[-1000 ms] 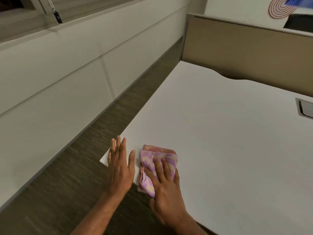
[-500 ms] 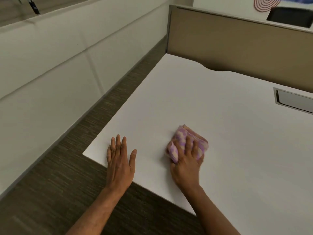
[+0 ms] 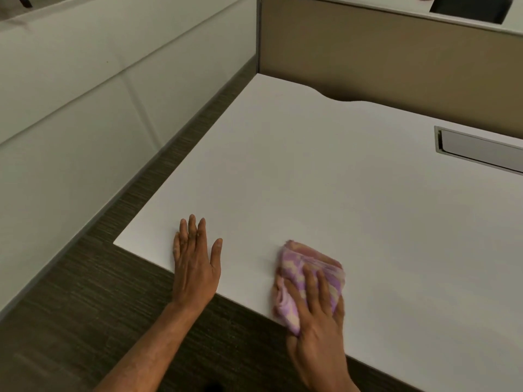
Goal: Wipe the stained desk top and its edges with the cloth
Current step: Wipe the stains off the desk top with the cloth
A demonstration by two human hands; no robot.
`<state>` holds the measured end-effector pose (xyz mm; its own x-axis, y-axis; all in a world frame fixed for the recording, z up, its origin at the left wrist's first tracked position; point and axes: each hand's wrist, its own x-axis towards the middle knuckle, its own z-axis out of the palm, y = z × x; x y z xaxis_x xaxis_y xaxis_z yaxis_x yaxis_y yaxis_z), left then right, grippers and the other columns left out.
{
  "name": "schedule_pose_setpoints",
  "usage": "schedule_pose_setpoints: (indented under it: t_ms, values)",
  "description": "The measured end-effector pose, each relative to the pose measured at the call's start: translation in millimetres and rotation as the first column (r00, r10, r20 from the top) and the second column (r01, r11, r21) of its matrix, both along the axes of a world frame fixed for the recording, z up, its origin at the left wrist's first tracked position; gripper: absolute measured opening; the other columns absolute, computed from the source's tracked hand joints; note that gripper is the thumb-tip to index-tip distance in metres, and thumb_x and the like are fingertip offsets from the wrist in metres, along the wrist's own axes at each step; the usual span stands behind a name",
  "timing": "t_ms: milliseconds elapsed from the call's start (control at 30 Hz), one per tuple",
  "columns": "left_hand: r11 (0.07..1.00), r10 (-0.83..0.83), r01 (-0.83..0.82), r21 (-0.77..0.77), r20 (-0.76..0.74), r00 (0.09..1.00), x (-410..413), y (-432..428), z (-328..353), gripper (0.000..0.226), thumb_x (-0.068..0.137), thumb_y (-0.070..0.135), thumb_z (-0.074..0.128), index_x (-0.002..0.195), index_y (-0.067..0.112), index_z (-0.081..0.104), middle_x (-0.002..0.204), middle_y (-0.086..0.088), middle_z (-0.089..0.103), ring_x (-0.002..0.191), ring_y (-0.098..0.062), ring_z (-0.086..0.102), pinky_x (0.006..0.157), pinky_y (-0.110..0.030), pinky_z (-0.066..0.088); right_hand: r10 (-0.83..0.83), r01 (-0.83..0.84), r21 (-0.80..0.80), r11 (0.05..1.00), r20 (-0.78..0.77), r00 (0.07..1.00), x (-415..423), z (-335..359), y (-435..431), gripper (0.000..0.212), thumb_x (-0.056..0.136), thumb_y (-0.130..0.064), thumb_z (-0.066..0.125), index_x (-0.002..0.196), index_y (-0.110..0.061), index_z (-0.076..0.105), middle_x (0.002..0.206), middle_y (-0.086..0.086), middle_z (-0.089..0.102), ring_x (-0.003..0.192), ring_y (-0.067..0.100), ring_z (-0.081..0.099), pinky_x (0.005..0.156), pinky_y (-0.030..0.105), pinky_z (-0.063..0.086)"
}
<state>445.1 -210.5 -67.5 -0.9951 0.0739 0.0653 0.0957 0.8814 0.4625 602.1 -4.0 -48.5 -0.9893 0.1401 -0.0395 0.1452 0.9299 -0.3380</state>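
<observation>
Plainly, from the head view: pressed the folded pink-and-purple cloth [image 3: 300, 261] flat onto the white desk top [image 3: 339, 179] with the right hand [image 3: 317, 321], fingers straight and laid along the fabric, no curl or pinch showing, thumb hidden by the cloth. Had it sitting right at the near edge [image 3: 243, 302] of the desk, its nearer corner hanging just past the lip, its long axis running from that edge away toward the far partition [image 3: 396, 58]. Rested the left hand [image 3: 195, 267] flat across the same edge, off to the left of the cloth and apart from it, near the front left corner, fingers straight, thumb spread, holding nothing. Judged the wiping to belong to the right hand, being the one on the cloth. Judged the next stroke to turn on this: most of the desk top lying ahead and to the right, out toward the metal cable slot [image 3: 481, 151], and the edge directly under the palm, suited to a sideways pass along it. Could not make out any stain on the surface.
</observation>
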Motion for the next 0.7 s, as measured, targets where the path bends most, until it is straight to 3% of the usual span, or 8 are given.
schedule_pose_setpoints:
  t_ms: [133,267,333,467,600,700]
  values:
    - [1.000,-0.006,0.006,-0.011,0.006,1.000,8,5,1,0.070,0.103,0.051,0.023,0.162,0.016,0.010,0.171,-0.003,-0.004,0.157,-0.015,-0.014,0.129,-0.043,-0.001,-0.221,0.222,0.018,0.975,-0.020,0.975,3,2,53,0.089,0.061,-0.018,0.061,0.149,-0.011,0.047,0.158,0.025,0.034,0.145,0.052,0.029,0.105,0.076,0.031]
    - [1.000,0.001,0.000,-0.020,0.012,1.000,15,9,3,0.070,0.103,0.051,0.022,0.162,0.016,0.010,0.170,-0.003,-0.005,0.156,-0.015,-0.015,0.129,-0.042,-0.002,-0.303,0.303,-0.010,0.953,0.030,0.953,-28,-1,78,0.081,0.080,-0.029,0.041,0.159,-0.025,0.023,0.169,0.009,-0.002,0.155,0.036,-0.008,0.120,0.066,0.010]
    - [1.000,0.005,-0.005,-0.014,0.013,1.000,21,12,3,0.070,0.103,0.051,0.021,0.162,0.015,0.010,0.170,-0.003,-0.005,0.156,-0.016,-0.014,0.129,-0.043,-0.002,-0.301,0.302,-0.039,0.953,0.030,0.953,-47,-6,78,0.077,0.087,-0.034,0.037,0.161,-0.029,0.015,0.169,0.006,-0.011,0.155,0.032,-0.016,0.122,0.064,0.003]
    - [0.999,0.015,-0.014,-0.032,0.008,1.000,34,20,3,0.072,0.102,0.053,0.018,0.162,0.015,0.010,0.171,-0.005,-0.003,0.157,-0.018,-0.012,0.130,-0.045,0.001,-0.226,0.227,-0.043,0.973,0.037,0.973,-75,-7,69,0.075,0.100,-0.030,0.049,0.162,-0.029,0.006,0.170,0.008,-0.013,0.155,0.034,-0.018,0.122,0.063,-0.002]
    - [0.999,0.039,-0.040,-0.020,-0.005,0.999,52,30,5,0.071,0.102,0.052,0.019,0.162,0.014,0.013,0.170,-0.006,-0.002,0.157,-0.018,-0.011,0.130,-0.044,0.001,-0.040,0.042,-0.057,0.997,0.034,0.999,-75,-6,50,0.071,0.106,-0.044,0.037,0.161,-0.029,-0.005,0.168,0.004,-0.020,0.153,0.028,-0.025,0.124,0.058,-0.009]
    - [0.997,0.074,-0.074,-0.024,-0.017,0.997,65,36,5,0.071,0.102,0.053,0.020,0.162,0.015,0.014,0.170,-0.005,-0.002,0.157,-0.018,-0.012,0.130,-0.042,-0.001,0.107,-0.106,-0.048,0.993,0.023,0.994,-56,-7,39,0.072,0.105,-0.042,0.038,0.161,-0.033,-0.006,0.169,0.003,-0.019,0.154,0.025,-0.023,0.125,0.055,-0.010]
